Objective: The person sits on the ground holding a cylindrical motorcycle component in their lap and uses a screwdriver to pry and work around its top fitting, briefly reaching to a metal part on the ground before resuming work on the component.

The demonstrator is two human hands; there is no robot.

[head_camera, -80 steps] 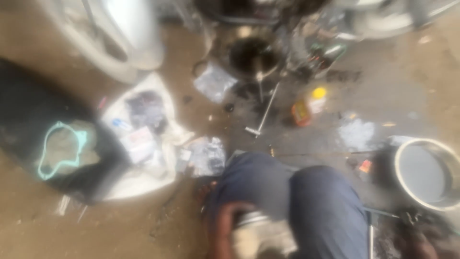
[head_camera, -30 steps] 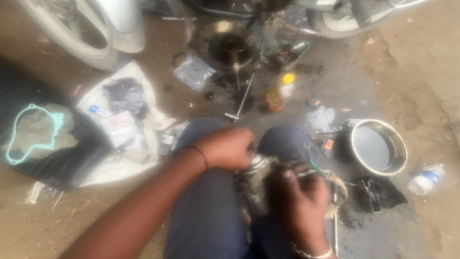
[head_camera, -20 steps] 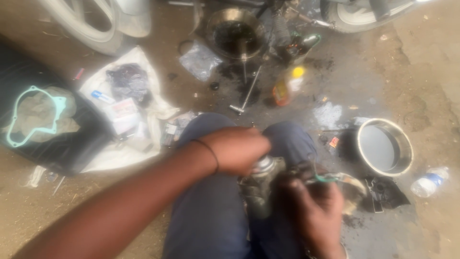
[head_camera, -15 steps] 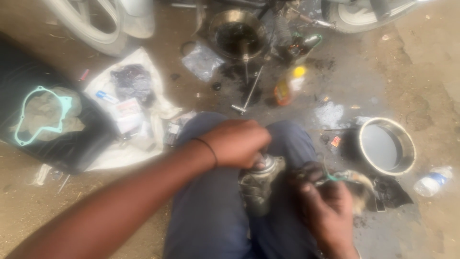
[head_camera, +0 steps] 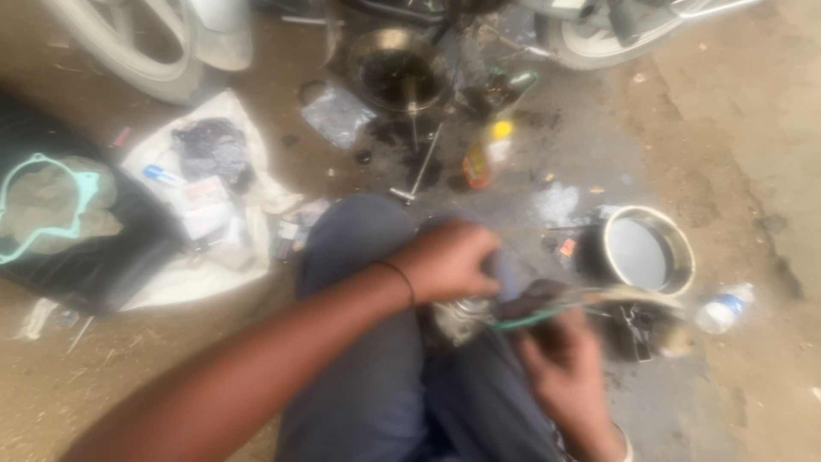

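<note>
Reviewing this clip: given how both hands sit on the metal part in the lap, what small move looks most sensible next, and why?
Probably keep the left hand clamped over the metal part on the knees while the right hand works the thin green-handled tool a little further in at its side. The tool's tip already seems to meet the part, and the left hand sits on top, steadying it. Blur hides the exact contact.
</note>
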